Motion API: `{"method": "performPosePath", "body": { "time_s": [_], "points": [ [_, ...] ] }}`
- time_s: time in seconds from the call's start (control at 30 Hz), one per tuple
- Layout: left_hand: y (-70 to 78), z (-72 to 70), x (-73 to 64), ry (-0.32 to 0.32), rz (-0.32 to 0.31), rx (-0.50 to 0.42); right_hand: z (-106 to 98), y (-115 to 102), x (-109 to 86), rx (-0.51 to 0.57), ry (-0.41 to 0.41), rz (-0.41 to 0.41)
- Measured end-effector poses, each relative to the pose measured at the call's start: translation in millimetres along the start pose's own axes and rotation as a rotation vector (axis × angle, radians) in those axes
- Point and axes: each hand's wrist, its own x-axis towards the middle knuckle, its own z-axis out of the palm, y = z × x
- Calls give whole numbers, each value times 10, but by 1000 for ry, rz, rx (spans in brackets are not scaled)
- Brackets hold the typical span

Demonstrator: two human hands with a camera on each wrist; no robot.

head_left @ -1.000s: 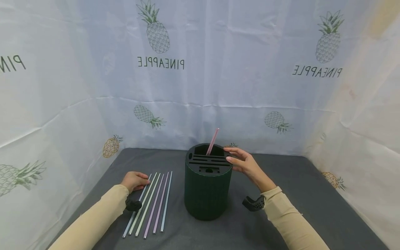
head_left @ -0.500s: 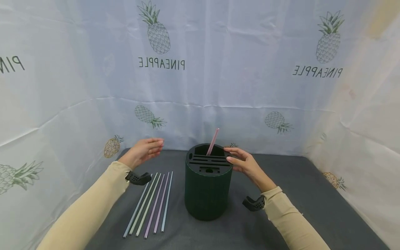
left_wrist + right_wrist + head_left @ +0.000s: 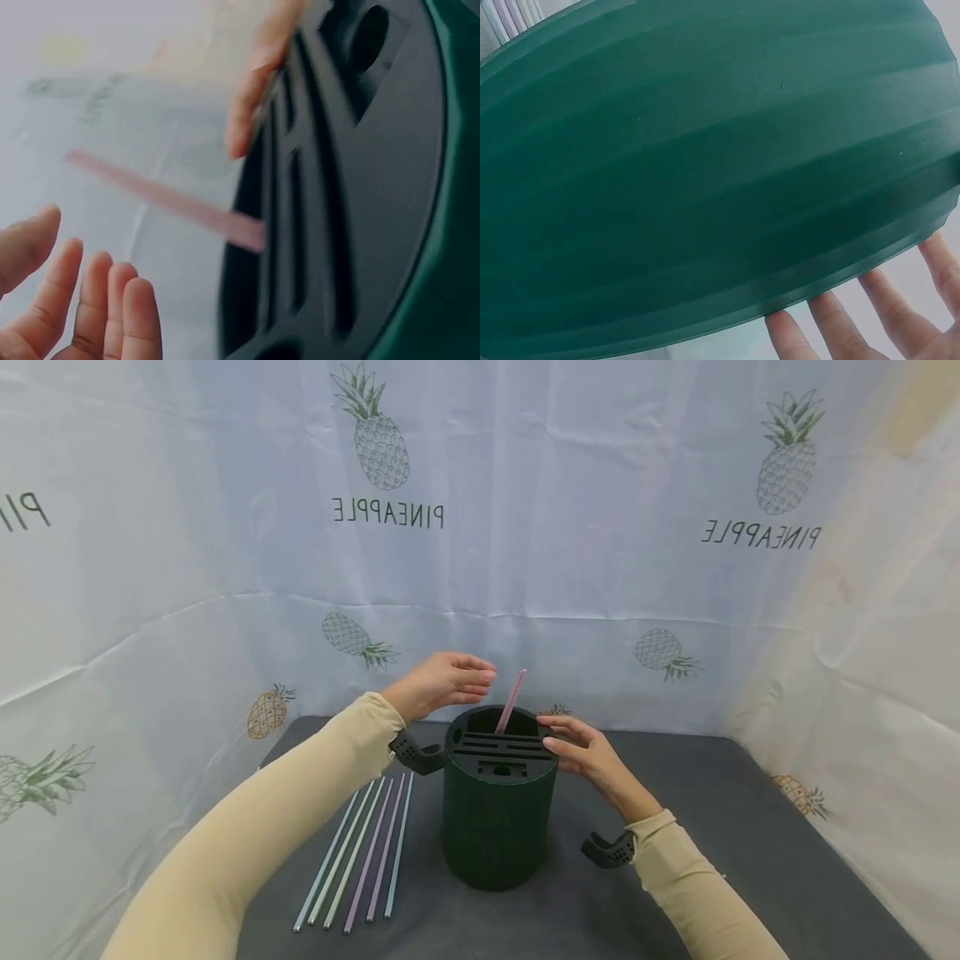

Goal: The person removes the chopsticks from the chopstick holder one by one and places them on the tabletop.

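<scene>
Left hand (image 3: 450,683), grip released and empty, is hovering beside the pink straw (image 3: 512,700), having crossed from the straws (image 3: 370,855) lying on the counter (image 3: 712,852). Pink one is leaning in the green holder (image 3: 495,831), now coming within reach. Right hand (image 3: 588,762) is touching the rim, unclenched.

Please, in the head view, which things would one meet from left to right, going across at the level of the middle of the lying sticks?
Left sleeve, blue stick, pale green stick, second pale green stick, purple stick, second purple stick, second blue stick, dark green container, black wrist device, right sleeve.
</scene>
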Motion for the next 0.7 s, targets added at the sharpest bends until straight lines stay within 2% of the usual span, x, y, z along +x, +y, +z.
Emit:
{"method": "performPosePath", "body": {
  "time_s": [0.1, 0.23, 0.47, 0.7],
  "points": [
    [-18, 97, 54, -41, -7, 44, 6, 1, 6, 3, 1, 6],
    [-39, 167, 86, -62, -16, 65, 8, -2, 11, -1, -2, 3],
    [-97, 223, 129, -47, -43, 90, 4, -8, 11, 9, -11, 5],
    [-117, 274, 152, -31, -26, 139, -9, 6, 15, 5, 0, 9]
  ]
}}
